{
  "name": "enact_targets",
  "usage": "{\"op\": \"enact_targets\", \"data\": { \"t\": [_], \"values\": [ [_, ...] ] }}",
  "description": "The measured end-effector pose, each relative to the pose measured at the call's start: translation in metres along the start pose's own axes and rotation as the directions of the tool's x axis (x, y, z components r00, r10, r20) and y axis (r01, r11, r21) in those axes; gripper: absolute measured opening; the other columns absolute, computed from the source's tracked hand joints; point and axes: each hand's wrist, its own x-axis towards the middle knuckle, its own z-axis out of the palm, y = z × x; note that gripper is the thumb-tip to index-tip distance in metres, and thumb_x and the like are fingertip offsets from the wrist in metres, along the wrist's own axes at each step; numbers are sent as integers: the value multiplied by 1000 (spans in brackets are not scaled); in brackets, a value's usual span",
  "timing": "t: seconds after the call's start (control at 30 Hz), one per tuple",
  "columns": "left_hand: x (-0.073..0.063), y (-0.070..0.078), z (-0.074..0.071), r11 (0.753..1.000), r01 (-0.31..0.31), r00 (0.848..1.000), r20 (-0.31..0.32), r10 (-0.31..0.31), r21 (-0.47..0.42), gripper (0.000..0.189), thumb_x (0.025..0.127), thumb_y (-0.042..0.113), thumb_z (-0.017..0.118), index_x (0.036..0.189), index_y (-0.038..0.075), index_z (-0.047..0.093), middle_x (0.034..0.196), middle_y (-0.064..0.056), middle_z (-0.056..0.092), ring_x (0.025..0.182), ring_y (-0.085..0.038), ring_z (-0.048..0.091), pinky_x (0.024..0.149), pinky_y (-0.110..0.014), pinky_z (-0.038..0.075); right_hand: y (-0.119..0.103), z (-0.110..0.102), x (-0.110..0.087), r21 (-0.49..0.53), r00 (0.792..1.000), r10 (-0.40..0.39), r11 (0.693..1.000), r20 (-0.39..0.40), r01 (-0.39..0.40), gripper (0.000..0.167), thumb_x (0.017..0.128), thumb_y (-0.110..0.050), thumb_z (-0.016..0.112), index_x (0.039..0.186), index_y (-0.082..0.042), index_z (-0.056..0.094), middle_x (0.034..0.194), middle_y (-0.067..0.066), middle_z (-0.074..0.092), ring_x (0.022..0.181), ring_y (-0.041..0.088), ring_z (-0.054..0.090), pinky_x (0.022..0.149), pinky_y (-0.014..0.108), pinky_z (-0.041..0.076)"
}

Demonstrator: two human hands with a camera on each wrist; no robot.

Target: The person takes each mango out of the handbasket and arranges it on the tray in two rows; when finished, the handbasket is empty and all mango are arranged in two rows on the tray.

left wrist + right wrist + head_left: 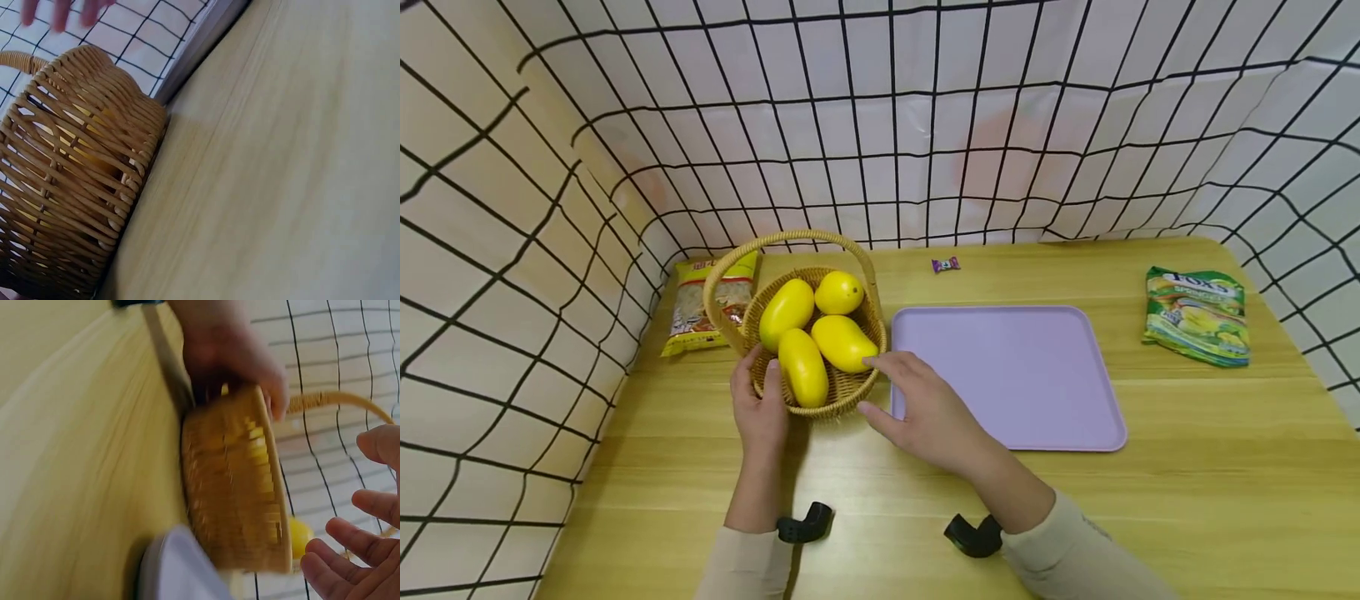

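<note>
A wicker basket (822, 411) with a tall arched handle stands at the left of the table, holding several yellow mangoes (802, 367). My left hand (763, 417) grips its front left rim, thumb on the inner side; the right wrist view also shows this left hand (234, 365) at the basket wall (231, 487). By the right rim, my right hand (928, 417) is spread with fingertips close to the nearest mango, and it holds nothing. In the right wrist view the fingers (350, 556) of that hand are apart and extended. The left wrist view shows the basket's woven side (75, 162).
Right of the basket lies a flat lilac tray (1007, 375). Behind the basket's left side is a yellow food packet (700, 312). A small purple wrapped candy (945, 264) lies at the back, and a green Fox's bag (1197, 321) at the far right. Black wire mesh (895, 125) encloses the table.
</note>
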Motion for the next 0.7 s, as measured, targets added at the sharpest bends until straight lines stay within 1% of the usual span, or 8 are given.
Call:
{"op": "enact_targets", "data": {
  "t": [0.13,0.3,0.5,0.6,0.7],
  "values": [
    [0,-4,1,1000,-16,1000,-1,16,-7,40,103,20,57,142,10,56,149,-14,47,145,-29,38,123,-50,24,-9,14,24,25,999,-43,999,16,42,56,95,-37,71,144,-14,57,143,2,58,132,21,55,111,45,48],
    [0,-8,1,999,-45,999,8,45,4,39,103,17,56,141,11,57,148,-14,48,144,-29,38,123,-52,24,-16,32,52,2,997,-73,997,11,73,54,95,-34,72,142,-13,58,141,3,60,131,20,56,110,41,48],
    [2,-9,-1,998,-53,998,15,53,21,40,101,15,55,141,11,57,146,-12,49,143,-28,40,120,-51,27,-21,50,81,-95,998,-30,995,63,36,58,95,-35,72,146,-14,55,144,4,58,133,19,55,112,36,47],
    [2,-9,-1,998,-65,998,11,65,11,40,101,13,55,140,9,58,146,-13,50,142,-28,40,120,-49,27,-23,55,89,-139,996,-2,990,90,15,61,95,-37,72,148,-15,53,148,4,57,137,19,53,114,36,45],
    [1,-8,-1,997,-71,997,11,71,10,40,101,13,56,140,10,58,146,-14,50,141,-28,41,120,-50,27,-24,57,94,-164,993,12,986,113,7,62,95,-38,72,149,-15,52,151,4,55,140,19,51,116,36,43]
  ]
}}
